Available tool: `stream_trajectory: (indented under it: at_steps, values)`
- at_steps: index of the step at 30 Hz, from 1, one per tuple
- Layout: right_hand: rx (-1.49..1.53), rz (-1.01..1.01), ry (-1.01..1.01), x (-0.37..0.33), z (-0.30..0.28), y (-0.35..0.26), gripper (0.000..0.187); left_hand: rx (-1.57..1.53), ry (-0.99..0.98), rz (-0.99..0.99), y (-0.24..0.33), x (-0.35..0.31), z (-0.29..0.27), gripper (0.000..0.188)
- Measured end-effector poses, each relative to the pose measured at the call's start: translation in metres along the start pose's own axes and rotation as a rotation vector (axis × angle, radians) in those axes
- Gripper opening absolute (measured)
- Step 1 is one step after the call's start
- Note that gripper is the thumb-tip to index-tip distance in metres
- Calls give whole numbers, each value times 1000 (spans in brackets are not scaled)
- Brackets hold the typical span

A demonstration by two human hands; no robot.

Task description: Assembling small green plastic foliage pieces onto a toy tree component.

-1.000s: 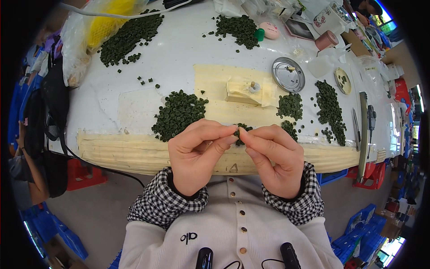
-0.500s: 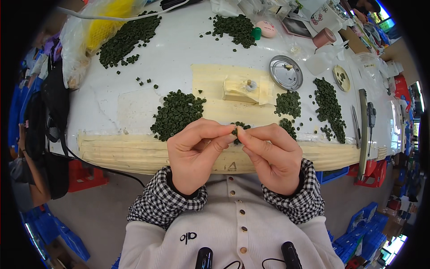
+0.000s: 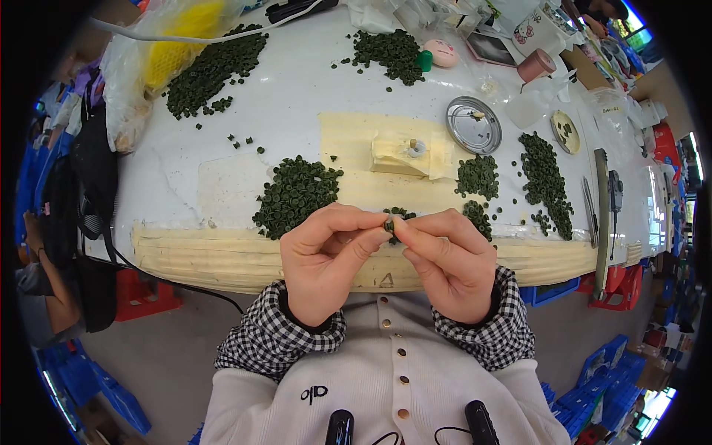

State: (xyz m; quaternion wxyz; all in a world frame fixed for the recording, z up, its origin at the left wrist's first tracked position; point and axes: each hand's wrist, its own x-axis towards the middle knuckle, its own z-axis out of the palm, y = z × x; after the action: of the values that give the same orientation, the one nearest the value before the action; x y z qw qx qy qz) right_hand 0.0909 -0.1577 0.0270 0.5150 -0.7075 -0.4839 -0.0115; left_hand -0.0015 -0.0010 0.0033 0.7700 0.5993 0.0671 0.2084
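Piece [image 3: 389,225] between hands [image 3: 319,263] mostly hidden by fingertips [image 3: 380,235]; perhaps small green disc.

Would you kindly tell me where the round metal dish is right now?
In the head view, the round metal dish lies on the table right of centre, just right of the tape-covered block and beyond a small heap of dark green pieces.

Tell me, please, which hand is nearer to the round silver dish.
Right. The right hand is on the person's side of the round silver dish, apart from it; the left hand is farther off, toward the lower left.
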Motion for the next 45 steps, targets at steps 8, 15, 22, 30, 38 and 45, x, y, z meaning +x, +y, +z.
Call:
stream_trajectory:
  at_steps: [8, 15, 22, 30, 38, 45]
  values:
    - [-11, 8, 1, -1, 0, -1, 36, 20, 4, 23, 2, 1, 2, 18]
    - [-11, 6, 5, 0, 0, -1, 36, 34, -5, 26, 1, 1, 0, 19]
    - [-22, 22, 10, 0, 0, -1, 36, 33, 11, 15, 1, 0, 2, 18]
    - [-228, 211, 295, -8, -35, 8, 21, 734, -94, 306, 3, 4, 1, 25]
    - [-547, 207, 186, -12, -45, 19, 10, 126, -298, 126, 31, 5, -22, 22]
    - [-637, 200, 125, -11, -41, 23, 10, -412, -1565, 461, 121, 13, -55, 18]
